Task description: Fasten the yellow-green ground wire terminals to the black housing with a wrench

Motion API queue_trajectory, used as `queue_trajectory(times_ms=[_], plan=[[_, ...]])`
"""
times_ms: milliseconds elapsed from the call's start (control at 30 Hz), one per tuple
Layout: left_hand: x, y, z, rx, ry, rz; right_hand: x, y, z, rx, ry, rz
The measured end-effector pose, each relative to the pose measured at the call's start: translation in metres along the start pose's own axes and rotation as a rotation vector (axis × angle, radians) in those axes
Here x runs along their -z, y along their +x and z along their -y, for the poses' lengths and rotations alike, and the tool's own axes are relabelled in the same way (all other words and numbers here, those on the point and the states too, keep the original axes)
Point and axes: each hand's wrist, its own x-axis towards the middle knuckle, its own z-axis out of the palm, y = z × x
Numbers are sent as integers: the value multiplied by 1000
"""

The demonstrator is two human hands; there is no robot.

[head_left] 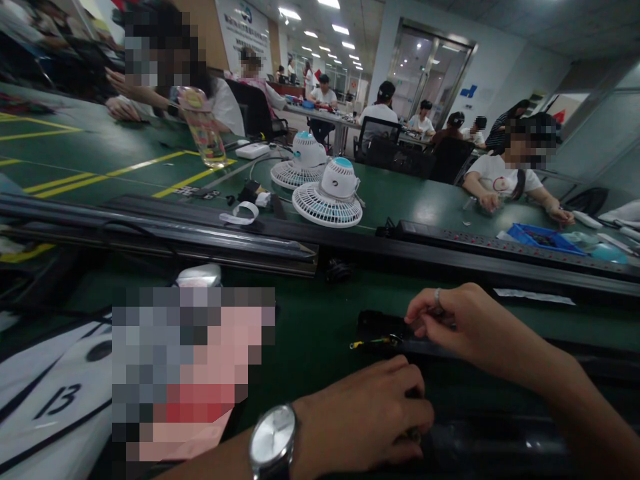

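My right hand, with a ring on one finger, is closed in a pinch at the right end of a small black part. What sits between its fingertips is too small and dark to make out. A yellow-green wire with a metal lug sticks out leftward just below that part. Nearer to me, my left hand has its fingers curled, with a watch on the wrist. Its fingertips are partly hidden, and whatever they grip does not show. A dark glossy bar lies to the right of them.
Long black rails run across the green table behind my hands. Beyond them stand two white fans, a clear bottle and a blue tray. A white bag lies at left. Several people sit around.
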Motion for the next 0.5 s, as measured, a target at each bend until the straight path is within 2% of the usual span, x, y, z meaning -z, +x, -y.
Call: queue_trajectory(times_ms=[500], plan=[[5, 1, -1, -53, 79, 58, 1, 0, 2, 2, -17, 18]])
